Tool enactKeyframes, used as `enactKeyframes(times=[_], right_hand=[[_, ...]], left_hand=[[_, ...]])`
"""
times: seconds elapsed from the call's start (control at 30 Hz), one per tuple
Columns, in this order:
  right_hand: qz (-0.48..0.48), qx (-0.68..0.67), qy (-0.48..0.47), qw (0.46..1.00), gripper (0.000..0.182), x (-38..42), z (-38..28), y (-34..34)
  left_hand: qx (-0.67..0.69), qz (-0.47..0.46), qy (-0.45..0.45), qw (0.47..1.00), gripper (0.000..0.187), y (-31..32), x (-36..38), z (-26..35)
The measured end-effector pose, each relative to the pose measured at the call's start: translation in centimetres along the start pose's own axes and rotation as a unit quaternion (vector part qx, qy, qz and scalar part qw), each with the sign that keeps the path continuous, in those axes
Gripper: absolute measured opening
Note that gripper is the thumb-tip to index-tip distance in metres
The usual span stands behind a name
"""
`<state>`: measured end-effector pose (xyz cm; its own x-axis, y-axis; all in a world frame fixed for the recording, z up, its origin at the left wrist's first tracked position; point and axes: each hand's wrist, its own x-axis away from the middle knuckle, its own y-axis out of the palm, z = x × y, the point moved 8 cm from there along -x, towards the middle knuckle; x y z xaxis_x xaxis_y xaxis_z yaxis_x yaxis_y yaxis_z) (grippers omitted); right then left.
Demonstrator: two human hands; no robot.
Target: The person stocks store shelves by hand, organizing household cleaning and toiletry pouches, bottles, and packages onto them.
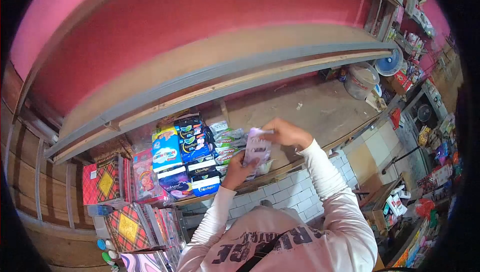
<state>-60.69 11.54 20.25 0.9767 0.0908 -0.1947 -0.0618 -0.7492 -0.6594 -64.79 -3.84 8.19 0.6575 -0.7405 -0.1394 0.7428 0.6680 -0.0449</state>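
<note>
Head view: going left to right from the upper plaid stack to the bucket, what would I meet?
Upper red plaid stack → pink pack → black packs → green NUVO packs → purple pack → right hand → bucket.

Flat, rectangular pale-lilac packet; hard-covered rectangular book, red-and-black tartan, yellow diamond centre; soft plastic pack, blue, yellow and white; off-white cloth shirt, dark lettering; broad painted wall, pinkish red.
</note>
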Motion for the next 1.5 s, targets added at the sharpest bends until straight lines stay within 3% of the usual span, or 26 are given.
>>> enactKeyframes(times=[0.07,0.13,0.23,0.4,0.47,0.6,0.63,0.73,0.83,0.97,1.13,1.2,1.3,1.43,1.5], right_hand=[[0.041,-0.027,0.068,0.997,0.021,0.0,0.8,-1.7],[0.087,-0.044,0.097,0.990,0.019,-0.5,0.9,-3.4],[0.148,0.008,0.061,0.987,0.020,-1.8,1.6,-4.6],[0.206,0.074,0.030,0.975,0.023,-4.5,7.2,-3.3],[0.170,0.107,0.101,0.974,0.023,-5.5,11.2,-1.5],[0.084,0.133,0.143,0.977,0.024,-6.5,15.3,2.4],[0.090,0.109,0.069,0.988,0.023,-7.1,15.3,3.4],[-0.019,0.107,0.160,0.981,0.023,-7.3,17.5,5.9],[0.032,0.100,0.063,0.992,0.015,-7.8,17.8,6.8],[-0.032,0.061,0.107,0.992,0.021,-8.8,21.6,9.0],[-0.066,0.035,0.147,0.986,0.028,-9.1,21.7,9.2],[-0.062,0.066,0.133,0.987,0.031,-9.2,20.9,8.7],[-0.045,0.053,0.145,0.987,0.034,-9.0,19.3,7.5],[0.021,0.038,0.096,0.994,0.036,-8.6,19.6,6.9],[0.075,-0.014,0.138,0.988,0.037,-7.8,20.7,6.4]], left_hand=[[-0.003,0.030,-0.010,1.000,0.034,-1.2,-0.9,-3.5],[-0.025,0.046,-0.028,0.998,0.033,-2.2,-1.1,-3.0],[-0.103,0.060,-0.070,0.990,0.031,-3.5,-1.6,-1.4],[-0.289,0.119,0.051,0.949,0.031,-4.9,-4.1,-0.7],[-0.351,0.126,0.085,0.924,0.029,-4.9,-4.8,-0.5],[-0.339,0.102,0.038,0.934,0.028,-4.2,-5.6,-0.3],[-0.334,0.099,0.042,0.937,0.028,-4.0,-5.7,-0.4],[-0.327,0.090,0.059,0.939,0.029,-3.7,-5.5,-1.1],[-0.324,0.094,0.072,0.939,0.028,-3.7,-5.0,-1.2],[-0.301,0.100,0.046,0.947,0.027,-4.2,-4.3,-1.2],[-0.274,0.111,0.031,0.955,0.026,-5.1,-3.5,-0.6],[-0.278,0.117,0.048,0.952,0.026,-5.6,-3.3,-1.2],[-0.186,0.130,-0.008,0.974,0.025,-6.3,-3.0,-2.6],[-0.217,0.124,-0.001,0.968,0.023,-6.5,-2.4,-1.3],[-0.229,0.110,-0.008,0.967,0.021,-6.6,-2.3,-1.4]])
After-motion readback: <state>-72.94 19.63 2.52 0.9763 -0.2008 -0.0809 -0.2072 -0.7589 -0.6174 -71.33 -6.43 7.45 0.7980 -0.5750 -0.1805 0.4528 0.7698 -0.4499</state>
